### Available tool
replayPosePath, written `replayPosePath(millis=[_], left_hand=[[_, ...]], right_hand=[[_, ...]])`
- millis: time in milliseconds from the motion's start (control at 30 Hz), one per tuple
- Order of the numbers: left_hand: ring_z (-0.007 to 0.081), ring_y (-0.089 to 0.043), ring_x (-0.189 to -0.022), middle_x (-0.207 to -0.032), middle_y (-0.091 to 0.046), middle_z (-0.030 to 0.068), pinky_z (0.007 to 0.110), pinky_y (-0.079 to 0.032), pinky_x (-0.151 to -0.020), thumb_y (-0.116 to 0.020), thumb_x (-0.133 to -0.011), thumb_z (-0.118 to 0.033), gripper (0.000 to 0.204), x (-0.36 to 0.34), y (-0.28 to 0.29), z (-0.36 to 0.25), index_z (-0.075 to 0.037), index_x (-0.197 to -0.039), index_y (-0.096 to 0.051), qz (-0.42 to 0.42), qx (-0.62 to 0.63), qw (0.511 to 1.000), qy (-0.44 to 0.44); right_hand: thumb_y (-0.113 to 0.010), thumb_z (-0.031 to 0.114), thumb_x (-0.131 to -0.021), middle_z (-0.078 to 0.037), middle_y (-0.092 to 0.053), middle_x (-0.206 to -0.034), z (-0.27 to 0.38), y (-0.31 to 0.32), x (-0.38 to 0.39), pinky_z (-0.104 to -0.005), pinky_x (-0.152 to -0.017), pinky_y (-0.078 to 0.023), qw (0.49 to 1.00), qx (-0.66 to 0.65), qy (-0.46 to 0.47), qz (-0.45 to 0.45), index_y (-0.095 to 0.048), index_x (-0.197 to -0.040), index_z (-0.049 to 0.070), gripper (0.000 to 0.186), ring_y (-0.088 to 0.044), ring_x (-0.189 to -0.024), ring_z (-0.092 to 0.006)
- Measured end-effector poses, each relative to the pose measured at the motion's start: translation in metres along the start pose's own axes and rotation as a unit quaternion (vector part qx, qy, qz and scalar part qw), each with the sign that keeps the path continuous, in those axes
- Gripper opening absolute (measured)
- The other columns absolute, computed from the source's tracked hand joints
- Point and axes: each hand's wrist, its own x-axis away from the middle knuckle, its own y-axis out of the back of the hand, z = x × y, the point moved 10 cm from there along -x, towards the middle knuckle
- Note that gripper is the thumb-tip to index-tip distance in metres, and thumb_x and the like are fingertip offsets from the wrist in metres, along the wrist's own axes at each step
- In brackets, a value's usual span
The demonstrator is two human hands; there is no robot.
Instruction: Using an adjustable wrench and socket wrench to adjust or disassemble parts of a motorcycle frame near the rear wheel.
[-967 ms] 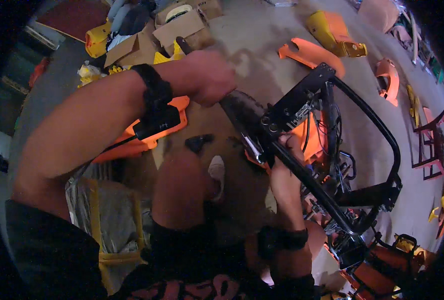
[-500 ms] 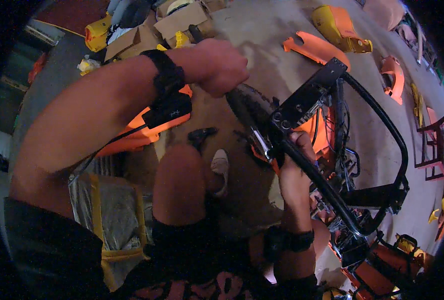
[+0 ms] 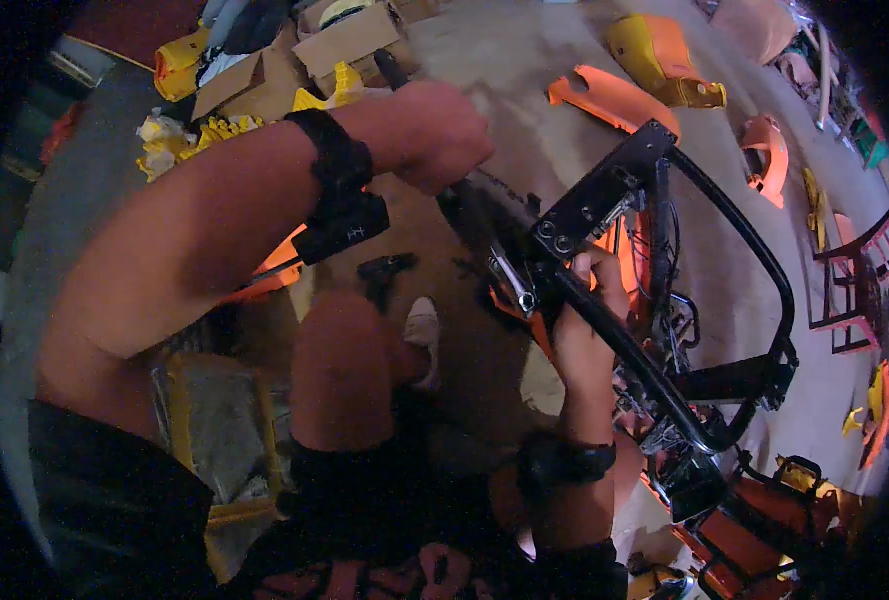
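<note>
My left hand (image 3: 444,140) is closed in a fist at the upper end of a long dark part (image 3: 479,210); what its fingers grip is hidden. My right hand (image 3: 599,285) curls up beneath a black tubular frame (image 3: 734,200), gripping it near a flat bracket (image 3: 604,180) with bolt holes. A silver wrench (image 3: 512,280) sits beside that bracket, on the left of my right hand. Cables and metal fittings hang inside the frame, with orange plastic behind them. A black power drill (image 3: 384,270) lies on the floor beyond my knee.
Cardboard boxes (image 3: 334,45) and yellow parts (image 3: 319,95) are at the top left. Orange panels (image 3: 614,100) and a yellow-orange cover (image 3: 654,55) lie on the floor beyond the frame. Red-and-black racks (image 3: 849,280) stand at right. A wrapped bundle (image 3: 219,430) is by my left leg.
Since a second ago my left hand has moved up and slightly right, staying closed. The frame shifted right, then slightly back left. My right hand stays under it.
</note>
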Motion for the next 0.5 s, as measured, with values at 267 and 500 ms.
replayPosePath(millis=[267,500], left_hand=[[0.0322,-0.065,-0.074,-0.075,-0.066,0.0121,0.041,-0.054,-0.063,-0.063,-0.062,-0.013,0.014,-0.002,0.005,0.001,-0.009,-0.074,-0.069,-0.007,-0.01,0.999,0.034],[0.0313,-0.065,-0.074,-0.077,-0.067,0.012,0.041,-0.054,-0.064,-0.063,-0.062,-0.014,0.014,-0.004,0.013,0.0,-0.009,-0.073,-0.069,-0.013,-0.001,1.0,0.026]], right_hand=[[-0.042,0.042,-0.094,-0.01,-0.057,-0.089,-0.007,0.01,-0.02,-0.0327,-0.077,-0.038,0.71,-0.703,-0.042,-0.001,-0.057,-0.09,0.005,0.04,-0.048,-0.082,-0.0206],[-0.029,0.056,-0.092,0.0,-0.047,-0.05,0.052,0.041,-0.004,-0.0292,-0.067,-0.03,0.661,-0.737,0.089,0.11,-0.048,-0.057,0.014,0.058,-0.041,-0.05,-0.0123]])
